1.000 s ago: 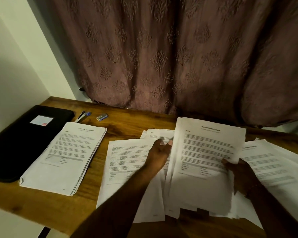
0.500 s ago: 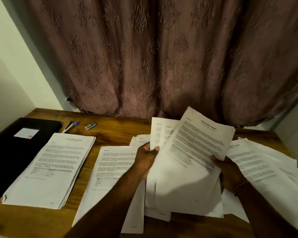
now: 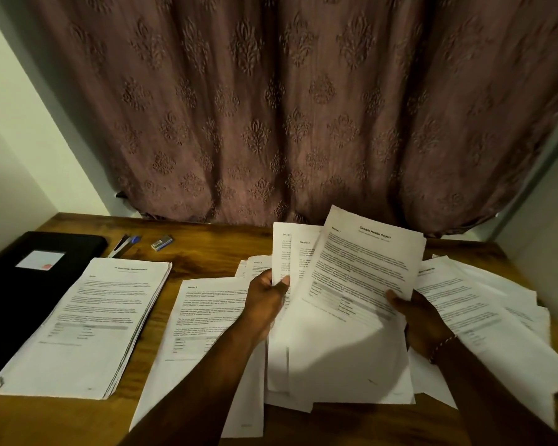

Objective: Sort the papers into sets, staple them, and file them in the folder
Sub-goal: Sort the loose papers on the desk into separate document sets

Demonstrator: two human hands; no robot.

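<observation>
I see both hands well right of the black folder (image 3: 29, 284). My left hand (image 3: 268, 300) pinches the fanned sheets (image 3: 361, 278) with thumb on top, and my right hand (image 3: 422, 320) clamps their right edge. The sheets' long axis runs away from me, tops raised toward the curtain (image 3: 303, 107). Bare table (image 3: 207, 249) shows past the neat stack (image 3: 94, 317) lying just right of the folder.

The tabletop (image 3: 207, 249) is brown wood, its grain plain to see, with a soft sheen. The folder (image 3: 20, 294) looks black, smooth and matt, with a white paper label (image 3: 41, 261). Just beside the folder the paper stack (image 3: 87, 323) is matt white with grey print. Beyond the folder the curtain (image 3: 303, 107) is dull brownish cloth, its pattern raised.
</observation>
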